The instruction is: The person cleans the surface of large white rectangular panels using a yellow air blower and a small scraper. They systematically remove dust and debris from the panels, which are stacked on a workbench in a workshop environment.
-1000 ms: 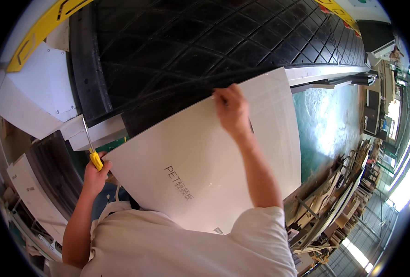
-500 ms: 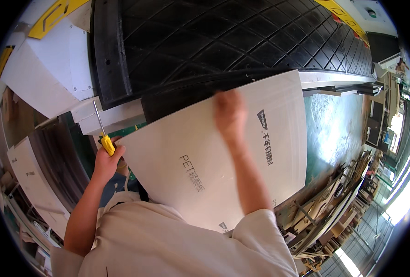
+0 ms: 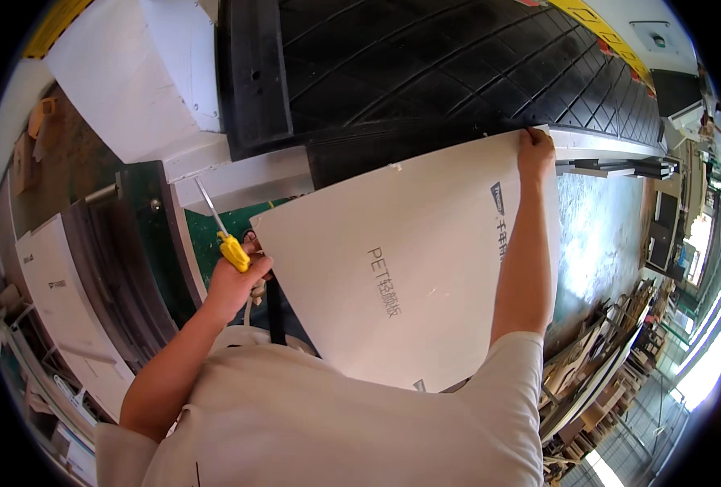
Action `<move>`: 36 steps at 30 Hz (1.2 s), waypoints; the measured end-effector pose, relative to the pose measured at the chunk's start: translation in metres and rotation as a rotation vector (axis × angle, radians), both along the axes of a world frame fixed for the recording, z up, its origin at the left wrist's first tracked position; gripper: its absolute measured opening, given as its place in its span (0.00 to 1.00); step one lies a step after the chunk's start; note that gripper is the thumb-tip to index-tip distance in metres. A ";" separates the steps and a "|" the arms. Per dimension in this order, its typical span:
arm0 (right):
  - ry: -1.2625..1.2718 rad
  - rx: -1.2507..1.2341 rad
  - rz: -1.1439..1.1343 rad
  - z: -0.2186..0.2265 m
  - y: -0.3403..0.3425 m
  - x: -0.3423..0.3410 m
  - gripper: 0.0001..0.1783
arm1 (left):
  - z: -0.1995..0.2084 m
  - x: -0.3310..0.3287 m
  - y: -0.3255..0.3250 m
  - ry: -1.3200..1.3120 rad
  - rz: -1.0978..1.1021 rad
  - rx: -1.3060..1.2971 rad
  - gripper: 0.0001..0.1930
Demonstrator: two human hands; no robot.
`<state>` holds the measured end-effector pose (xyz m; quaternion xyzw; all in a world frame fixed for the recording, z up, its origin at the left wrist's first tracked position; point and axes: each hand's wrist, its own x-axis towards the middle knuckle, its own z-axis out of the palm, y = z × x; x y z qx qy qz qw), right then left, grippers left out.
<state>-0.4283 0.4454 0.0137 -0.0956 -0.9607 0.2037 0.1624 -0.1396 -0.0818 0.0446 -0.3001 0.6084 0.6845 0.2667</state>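
Observation:
A large white board (image 3: pixel 433 243) with dark print lies in front of me, its far edge along the black quilted machine bed. My left hand (image 3: pixel 234 284) is closed around a yellow-handled screwdriver (image 3: pixel 234 252), whose long metal shaft points up and away. That same hand is at the board's left edge, its thumb close to the edge; whether it also grips the board I cannot tell. At the far right corner, my right hand (image 3: pixel 537 152) holds the board's edge, with the fingertips partly hidden.
Beyond the board spreads the black padded bed (image 3: pixel 425 73) with crossing grooves. A white machine housing (image 3: pixel 129 81) stands at the far left. Stacked panels (image 3: pixel 84 308) lie at left. Wood offcuts (image 3: pixel 604 381) are piled at right beside the shiny green floor (image 3: pixel 591 235).
My right hand has moved right from over the board's far edge to its far right corner. In the picture, the board and my left hand with the screwdriver sit further right.

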 end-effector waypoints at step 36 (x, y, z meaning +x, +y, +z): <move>-0.135 -0.270 0.220 0.031 -0.354 0.190 0.05 | -0.022 0.062 -0.021 0.078 0.122 0.628 0.32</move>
